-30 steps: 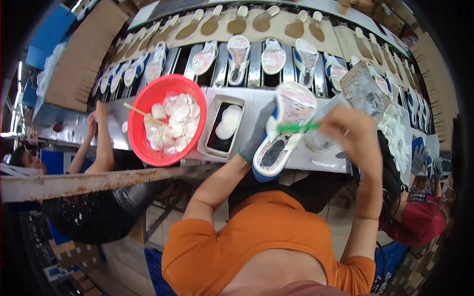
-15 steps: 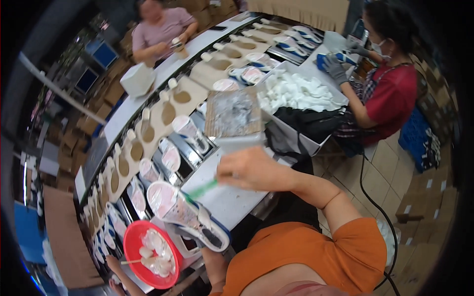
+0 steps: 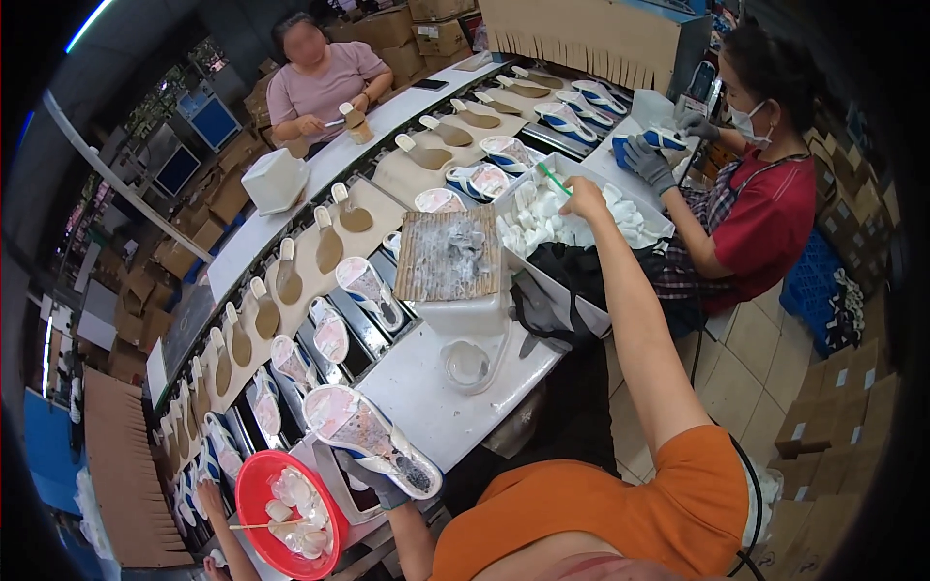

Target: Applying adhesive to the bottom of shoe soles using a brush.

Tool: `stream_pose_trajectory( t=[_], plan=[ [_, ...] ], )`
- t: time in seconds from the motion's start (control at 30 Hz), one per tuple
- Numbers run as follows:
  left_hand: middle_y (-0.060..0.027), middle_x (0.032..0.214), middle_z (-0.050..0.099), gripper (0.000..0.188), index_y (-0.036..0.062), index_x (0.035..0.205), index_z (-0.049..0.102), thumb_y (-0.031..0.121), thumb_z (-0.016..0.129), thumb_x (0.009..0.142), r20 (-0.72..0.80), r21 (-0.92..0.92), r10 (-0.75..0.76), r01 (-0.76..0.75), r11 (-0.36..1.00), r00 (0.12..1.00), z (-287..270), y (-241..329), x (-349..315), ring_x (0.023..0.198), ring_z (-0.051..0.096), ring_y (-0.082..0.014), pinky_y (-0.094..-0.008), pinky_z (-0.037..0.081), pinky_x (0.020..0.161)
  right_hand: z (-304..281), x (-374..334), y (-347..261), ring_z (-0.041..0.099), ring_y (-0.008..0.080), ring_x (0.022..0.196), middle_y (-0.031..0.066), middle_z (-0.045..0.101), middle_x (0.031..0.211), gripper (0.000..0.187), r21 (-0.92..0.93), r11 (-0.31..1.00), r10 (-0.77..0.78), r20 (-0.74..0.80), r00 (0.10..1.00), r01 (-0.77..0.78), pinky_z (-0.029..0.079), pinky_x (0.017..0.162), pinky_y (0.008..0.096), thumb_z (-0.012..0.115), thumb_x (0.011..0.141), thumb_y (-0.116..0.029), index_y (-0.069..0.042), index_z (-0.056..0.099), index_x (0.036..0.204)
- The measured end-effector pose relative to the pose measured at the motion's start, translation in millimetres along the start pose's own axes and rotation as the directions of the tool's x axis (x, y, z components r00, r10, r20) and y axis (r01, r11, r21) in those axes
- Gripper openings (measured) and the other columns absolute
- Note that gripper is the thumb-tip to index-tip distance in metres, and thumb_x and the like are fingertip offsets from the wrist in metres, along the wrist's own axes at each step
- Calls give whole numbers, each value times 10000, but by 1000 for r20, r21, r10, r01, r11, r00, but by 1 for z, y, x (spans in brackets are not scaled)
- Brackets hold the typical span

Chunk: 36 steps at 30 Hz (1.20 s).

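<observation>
My left hand (image 3: 381, 481), in a grey glove, is closed around the side of a sandal (image 3: 373, 438). The sandal's pinkish-white mottled underside faces up, with a dark patch toward the heel and blue-and-white straps at the edge. Its fingers are partly hidden beneath the sandal. Away to the far right, my bare right hand (image 3: 585, 199) pinches a thin green stick-like tool (image 3: 554, 178). That hand is over a white box (image 3: 581, 302) holding crumpled white pieces (image 3: 542, 218); whether it touches them I cannot tell.
A conveyor carries tan soles (image 3: 329, 242) and sandals (image 3: 366, 283). Close by stand a red basin (image 3: 245, 494), a clear cup (image 3: 467, 364) and a cardboard-topped white block (image 3: 449, 257). Co-workers sit across and at right; another person's hand (image 3: 208, 499) reaches in at lower left.
My right hand has moved from beside the sandal, far and to the right, over the white box, still with the green tool. My left hand keeps the sandal in nearly the same place.
</observation>
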<state>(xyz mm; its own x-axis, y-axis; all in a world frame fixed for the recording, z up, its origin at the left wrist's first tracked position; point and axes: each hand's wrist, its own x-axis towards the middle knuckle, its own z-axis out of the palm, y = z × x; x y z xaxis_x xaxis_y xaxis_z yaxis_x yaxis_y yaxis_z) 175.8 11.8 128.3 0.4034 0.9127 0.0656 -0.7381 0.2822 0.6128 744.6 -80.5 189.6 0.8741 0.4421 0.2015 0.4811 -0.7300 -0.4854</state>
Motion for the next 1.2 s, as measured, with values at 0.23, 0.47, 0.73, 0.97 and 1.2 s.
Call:
stream_pose_trajectory(
  t=[0.23, 0.47, 0.73, 0.97, 1.2],
  plan=[
    [-133, 1305, 486, 649, 58, 1407, 339, 504, 425, 944, -78, 51, 58, -54, 997, 995, -38, -14, 8, 1142, 529, -269, -405, 446, 963, -8, 9, -8, 640, 369, 925, 193, 673, 956, 407, 86, 991, -102, -33, 994, 104, 496, 814, 424, 802, 573, -83, -49, 684, 961],
    [-132, 1291, 494, 636, 55, 1394, 355, 504, 420, 948, -122, 54, 77, -71, 996, 990, -17, -11, 7, 1140, 528, -273, -412, 454, 956, -29, 4, -19, 660, 334, 856, 185, 674, 829, 201, -69, 979, -198, -84, 977, 193, 503, 748, 407, 725, 685, -103, -38, 691, 872],
    [-130, 1395, 426, 752, 77, 1444, 302, 584, 443, 908, -69, 36, -9, 11, 999, 998, -5, -5, -3, 1238, 457, -281, -412, 371, 1050, -131, -53, -105, 548, 87, 686, -16, 607, 727, 170, 668, 706, -300, -19, 954, 235, 438, 640, 251, 751, 769, -98, 16, 686, 876],
    [-169, 1344, 478, 591, 58, 1429, 316, 405, 461, 973, 50, -201, -259, 263, 944, 965, 11, -24, -8, 906, 626, -217, -311, 561, 728, -99, -172, -196, 524, 47, 661, -29, 611, 747, 132, 877, 474, -594, 253, 764, 78, 388, 594, 199, 727, 795, -93, -8, 678, 883],
    [-161, 1203, 567, 482, 52, 1337, 428, 370, 492, 981, 99, -239, -273, 290, 927, 957, 91, 4, 5, 790, 625, -157, -224, 518, 631, -38, -253, -236, 519, 33, 675, -29, 609, 736, 144, 853, 521, -648, 374, 663, 28, 395, 615, 189, 742, 788, -72, 14, 674, 883]
  ],
)
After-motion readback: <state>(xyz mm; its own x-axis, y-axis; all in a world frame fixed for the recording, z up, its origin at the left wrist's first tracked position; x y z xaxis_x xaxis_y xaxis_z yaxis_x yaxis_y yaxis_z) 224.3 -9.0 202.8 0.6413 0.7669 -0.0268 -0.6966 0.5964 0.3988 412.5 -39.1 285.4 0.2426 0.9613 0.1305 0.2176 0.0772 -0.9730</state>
